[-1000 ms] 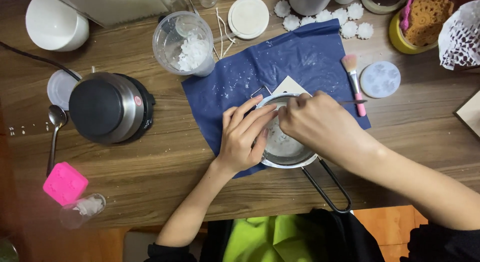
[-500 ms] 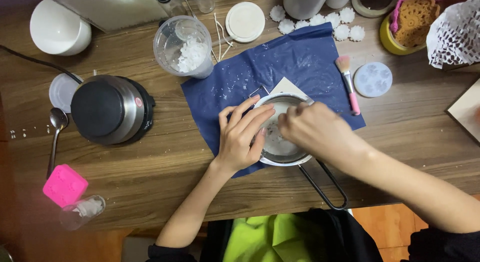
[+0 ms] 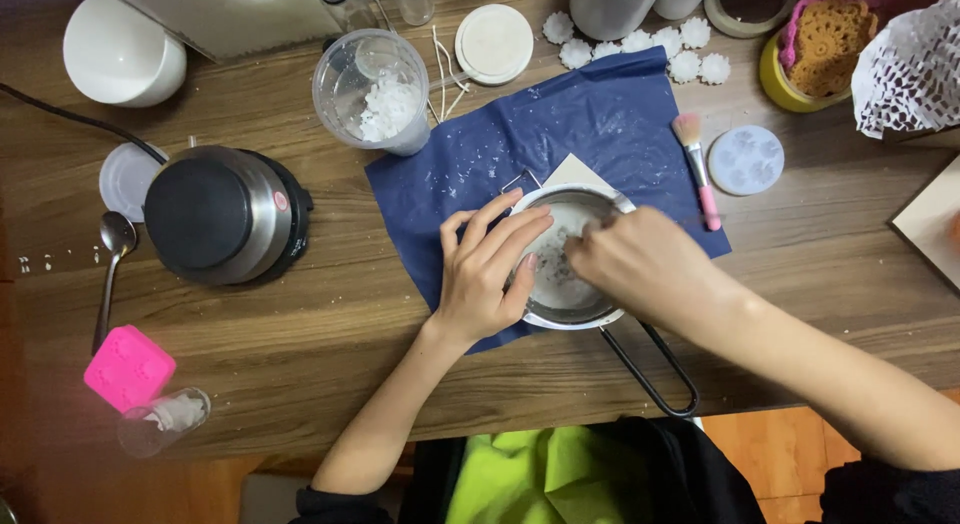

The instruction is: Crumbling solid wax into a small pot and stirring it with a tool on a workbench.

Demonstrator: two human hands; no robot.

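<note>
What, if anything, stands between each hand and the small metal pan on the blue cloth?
Nothing visible does. The left hand rests on the rim of the metal pan, and the right hand reaches over and into it. The blue cloth lies beneath.

We see a small metal pot (image 3: 570, 284) at the centre of the frame — round, shallow, its pale inside flecked with white bits. It sits upright on a dark blue cloth (image 3: 560, 154), its thin black wire loop handle pointing toward the lower right — out over the bare wood.
</note>
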